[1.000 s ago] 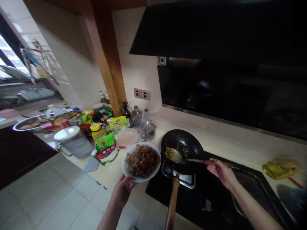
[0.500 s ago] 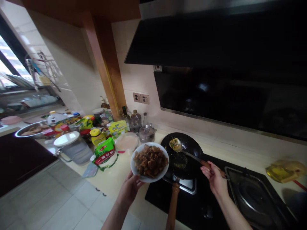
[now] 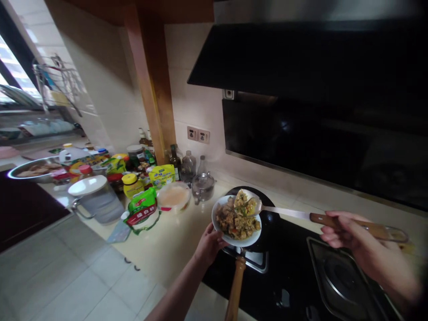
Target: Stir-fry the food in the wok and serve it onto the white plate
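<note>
My left hand (image 3: 210, 243) grips the near left rim of a white bowl (image 3: 216, 219) and holds it over the black wok (image 3: 269, 218). Chunky brown cooked food (image 3: 239, 226) fills the bowl. In my right hand (image 3: 354, 238) is the wooden handle of a metal spatula (image 3: 290, 212), the fingers wrapped round it. The spatula's blade, carrying yellowish food bits (image 3: 245, 203), is over the bowl's far right part. Most of the wok is hidden behind the bowl; its wooden handle (image 3: 237, 285) points toward me.
Left on the counter stand a clear pitcher (image 3: 96, 200), a green-and-red bag (image 3: 143, 211), a lidded tub (image 3: 174, 197), a glass teapot (image 3: 203, 187) and several bottles. A second burner (image 3: 344, 272) lies to the right. The range hood (image 3: 301, 58) hangs above.
The bowl has moved right, over the wok. My right hand has raised the spatula out of the wok and brought its blade over the bowl. Yellowish bits now lie on the brown food.
</note>
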Demonstrator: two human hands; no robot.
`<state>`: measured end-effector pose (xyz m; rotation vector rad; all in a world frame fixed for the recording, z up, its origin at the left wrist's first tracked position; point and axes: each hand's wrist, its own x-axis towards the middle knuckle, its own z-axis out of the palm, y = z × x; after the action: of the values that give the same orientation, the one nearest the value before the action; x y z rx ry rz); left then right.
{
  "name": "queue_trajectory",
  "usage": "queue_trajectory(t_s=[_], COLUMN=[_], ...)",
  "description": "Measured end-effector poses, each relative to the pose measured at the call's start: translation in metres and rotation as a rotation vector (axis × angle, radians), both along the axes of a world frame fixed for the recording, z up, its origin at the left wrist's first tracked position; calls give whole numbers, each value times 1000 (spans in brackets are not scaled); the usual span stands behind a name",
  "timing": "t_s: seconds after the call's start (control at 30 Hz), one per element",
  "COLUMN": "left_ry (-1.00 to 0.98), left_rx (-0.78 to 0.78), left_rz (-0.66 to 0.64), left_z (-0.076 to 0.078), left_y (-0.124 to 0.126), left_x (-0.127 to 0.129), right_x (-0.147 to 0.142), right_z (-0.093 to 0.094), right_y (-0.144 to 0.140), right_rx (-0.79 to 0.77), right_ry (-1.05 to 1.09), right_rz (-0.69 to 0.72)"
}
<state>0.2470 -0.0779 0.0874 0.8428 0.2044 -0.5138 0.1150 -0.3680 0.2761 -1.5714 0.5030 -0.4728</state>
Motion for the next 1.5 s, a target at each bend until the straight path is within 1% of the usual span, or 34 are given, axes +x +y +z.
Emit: queue_trajectory(t_s=[0.07,0.13,0.23,0.3,0.37,0.43,0.5,0.57,0.6,0.67,0.73,0.8,0.87,0.93,1.03,1.1,1.13,1.23,1.3,1.33,1.4,1.5], left_ry=[-10,-25,-31,-31,-34,-37,-37,-30,-27,-17,-16,-23,-30,-34,-48,-72,-81,-79,-69,-62,-42,-37], left_rx=[-6,-18,-23,-17,-9,3,10,6,1,-6,-14,-23,-19,-3,28,53,68,112,108,99,85,102], left_rz=[-25,-43,-46,-45,-46,-47,-49,-43,-37,-24,-15,-7,4,37,111,162,192,307,386,420,472,496], left_z=[3,6,6,5,4,3,2,2,2,2,1,-1,-3,-3,-1,2,3,4,4,4,6,10], left_y=[-6,-10,-11,-11,-11,-10,-10,-10,-10,-9,-8,-6,0,9,26,39,45,63,72,76,82,86], left_x=[-1,-1,0,0,0,-1,-2,-3,-4,-6,-8,-10,-14,-19,-30,-39,-44,-62,-76,-83,-97,-114], right_x=[-4,-10,-22,-32,-41,-48,-51,-51,-49,-44,-38,-34,-31,-29,-22,-16,-13,-8,-9,-11,-15,-17], right_z=[0,-4,-11,-14,-15,-17,-22,-30,-35,-44,-52,-60,-72,-89,-123,-147,-159,-193,-212,-221,-237,-252], right_y=[6,7,6,10,18,24,24,16,10,-5,-17,-27,-33,-36,-36,-34,-33,-27,-21,-16,-6,9], right_rx=[-100,-203,-365,-479,-576,-631,-644,-589,-520,-313,-94,51,112,93,-57,-209,-309,-675,-888,-951,-1025,-1092], right_ry=[19,26,-30,-88,-128,-157,-200,-240,-259,-287,-302,-315,-337,-322,-231,-195,-200,-233,-201,-173,-132,-95], right_rz=[54,82,99,84,26,-15,-11,12,15,4,-36,-94,-129,-109,-53,-8,34,264,434,493,557,601])
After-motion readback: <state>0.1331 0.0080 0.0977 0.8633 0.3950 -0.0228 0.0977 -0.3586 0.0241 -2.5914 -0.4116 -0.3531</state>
